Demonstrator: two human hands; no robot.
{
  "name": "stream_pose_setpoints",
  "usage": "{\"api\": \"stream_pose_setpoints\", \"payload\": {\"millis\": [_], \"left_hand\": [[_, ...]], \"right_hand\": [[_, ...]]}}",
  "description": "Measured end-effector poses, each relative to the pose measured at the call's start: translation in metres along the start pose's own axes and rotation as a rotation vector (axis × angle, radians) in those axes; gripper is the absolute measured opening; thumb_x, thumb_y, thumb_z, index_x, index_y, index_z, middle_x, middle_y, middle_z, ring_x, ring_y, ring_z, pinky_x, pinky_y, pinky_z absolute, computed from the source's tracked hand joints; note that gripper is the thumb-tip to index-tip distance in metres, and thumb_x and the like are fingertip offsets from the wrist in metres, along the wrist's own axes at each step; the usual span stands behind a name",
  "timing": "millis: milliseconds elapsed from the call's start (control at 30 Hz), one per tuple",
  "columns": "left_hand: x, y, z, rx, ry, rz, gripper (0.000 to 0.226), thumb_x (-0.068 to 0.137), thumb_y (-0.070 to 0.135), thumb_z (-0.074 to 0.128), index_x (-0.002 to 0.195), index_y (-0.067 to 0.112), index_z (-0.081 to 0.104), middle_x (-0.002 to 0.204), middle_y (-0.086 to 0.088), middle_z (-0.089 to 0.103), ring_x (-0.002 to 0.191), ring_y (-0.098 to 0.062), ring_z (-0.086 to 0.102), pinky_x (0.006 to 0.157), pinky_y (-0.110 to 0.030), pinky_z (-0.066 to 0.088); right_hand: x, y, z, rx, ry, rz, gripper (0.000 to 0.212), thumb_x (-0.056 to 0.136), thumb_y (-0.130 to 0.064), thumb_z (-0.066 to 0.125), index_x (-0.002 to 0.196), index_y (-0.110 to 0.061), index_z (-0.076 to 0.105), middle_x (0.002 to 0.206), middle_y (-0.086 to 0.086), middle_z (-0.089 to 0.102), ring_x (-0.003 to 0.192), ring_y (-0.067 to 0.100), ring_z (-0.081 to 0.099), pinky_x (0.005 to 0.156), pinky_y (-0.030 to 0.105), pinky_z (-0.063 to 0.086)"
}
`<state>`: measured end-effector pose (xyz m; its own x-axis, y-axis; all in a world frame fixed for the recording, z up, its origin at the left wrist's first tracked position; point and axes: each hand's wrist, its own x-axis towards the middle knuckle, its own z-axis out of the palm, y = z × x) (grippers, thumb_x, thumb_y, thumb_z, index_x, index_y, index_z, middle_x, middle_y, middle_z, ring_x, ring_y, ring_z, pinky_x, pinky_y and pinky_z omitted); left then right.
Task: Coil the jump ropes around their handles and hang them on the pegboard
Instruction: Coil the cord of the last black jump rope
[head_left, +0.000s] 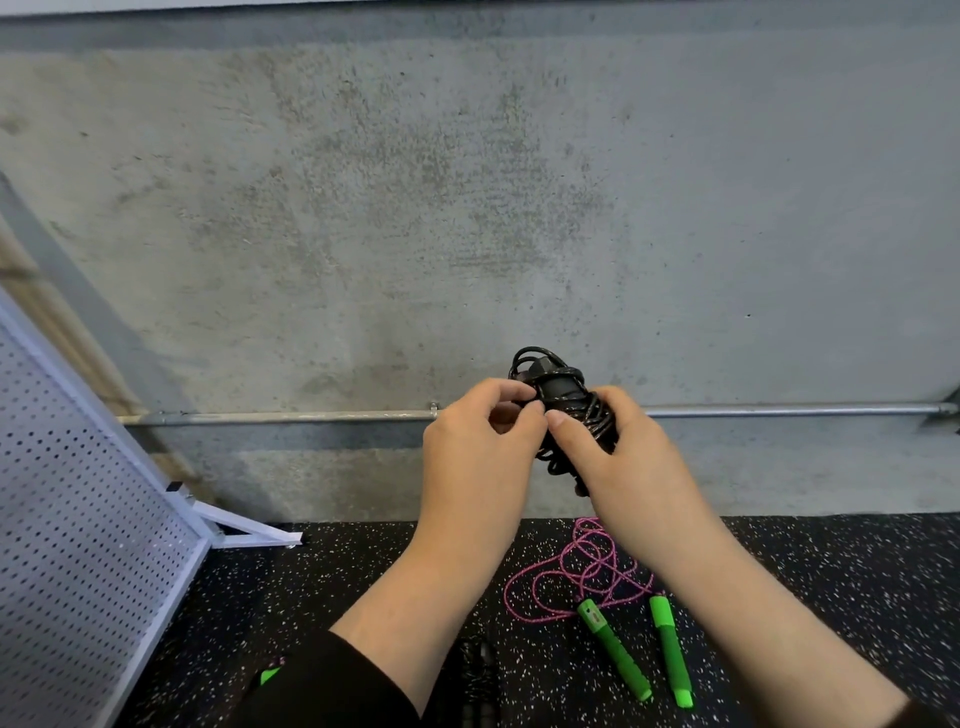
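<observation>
Black jump rope (563, 400), tangled glossy coils

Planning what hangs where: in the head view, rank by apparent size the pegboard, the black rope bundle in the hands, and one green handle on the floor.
1. Pegboard, by far the largest, and cut off by the frame edge.
2. Black rope bundle, partly hidden by the left hand and right hand.
3. Green handle; looks close to the bundle, and it lies at a different distance, so that order is unsure.

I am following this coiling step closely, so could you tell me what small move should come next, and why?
Probably tuck the loose end under a wrap. Both the left hand and the right hand grip the black jump rope, already bundled around its handles, with fingertips meeting at the coil. The pegboard stands to the left, and the pink rope with green handles lies uncoiled on the floor.
</observation>
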<state>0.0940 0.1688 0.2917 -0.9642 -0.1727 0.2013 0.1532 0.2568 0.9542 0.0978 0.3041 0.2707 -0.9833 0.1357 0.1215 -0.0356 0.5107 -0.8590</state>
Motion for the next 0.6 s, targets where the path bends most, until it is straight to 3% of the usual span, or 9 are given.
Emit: {"api": "stream_pose_setpoints", "payload": {"millis": [67, 133, 333, 500, 600], "left_hand": [[0.002, -0.001, 0.000, -0.104, -0.008, -0.092, 0.011, 0.090, 0.021, 0.070, 0.081, 0.021, 0.077, 0.074, 0.001, 0.074, 0.070, -0.009, 0.066, 0.075, -0.034, 0.057], [0.003, -0.003, 0.000, -0.226, -0.005, -0.218, 0.011, 0.089, 0.021, 0.075, 0.080, 0.015, 0.077, 0.074, -0.003, 0.074, 0.069, -0.012, 0.064, 0.077, -0.039, 0.058], [0.011, -0.014, 0.001, -0.430, -0.022, -0.545, 0.008, 0.093, 0.018, 0.072, 0.085, 0.016, 0.070, 0.086, -0.003, 0.074, 0.081, -0.015, 0.066, 0.068, -0.032, 0.054], [0.008, -0.011, 0.005, -0.305, -0.021, -0.517, 0.021, 0.103, 0.018, 0.055, 0.089, 0.021, 0.069, 0.087, 0.003, 0.073, 0.080, -0.011, 0.064, 0.068, -0.027, 0.047], [0.004, -0.011, 0.008, -0.358, -0.013, -0.533, 0.021, 0.099, 0.016, 0.059, 0.082, 0.015, 0.071, 0.072, 0.008, 0.071, 0.069, -0.006, 0.063, 0.062, -0.023, 0.046]], "right_hand": [[-0.002, -0.002, 0.001, -0.108, -0.006, -0.016, 0.042, 0.085, -0.071, 0.052, 0.115, -0.042, 0.050, 0.091, -0.009, 0.072, 0.087, 0.017, 0.067, 0.079, 0.042, 0.055], [-0.006, -0.005, 0.002, -0.205, -0.029, -0.031, 0.040, 0.091, -0.064, 0.053, 0.124, -0.042, 0.046, 0.101, -0.012, 0.069, 0.095, 0.015, 0.064, 0.081, 0.037, 0.051], [-0.013, -0.007, 0.013, -0.325, -0.061, -0.087, 0.054, 0.091, -0.056, 0.060, 0.138, -0.038, 0.039, 0.118, -0.007, 0.060, 0.107, 0.020, 0.061, 0.084, 0.036, 0.049], [-0.009, -0.003, 0.021, -0.328, -0.061, -0.028, 0.051, 0.093, -0.055, 0.058, 0.136, -0.034, 0.041, 0.111, -0.004, 0.064, 0.102, 0.022, 0.061, 0.074, 0.033, 0.041], [-0.007, -0.002, 0.023, -0.353, -0.045, -0.045, 0.051, 0.093, -0.054, 0.058, 0.136, -0.032, 0.042, 0.111, -0.001, 0.062, 0.102, 0.025, 0.062, 0.081, 0.039, 0.050]]}}
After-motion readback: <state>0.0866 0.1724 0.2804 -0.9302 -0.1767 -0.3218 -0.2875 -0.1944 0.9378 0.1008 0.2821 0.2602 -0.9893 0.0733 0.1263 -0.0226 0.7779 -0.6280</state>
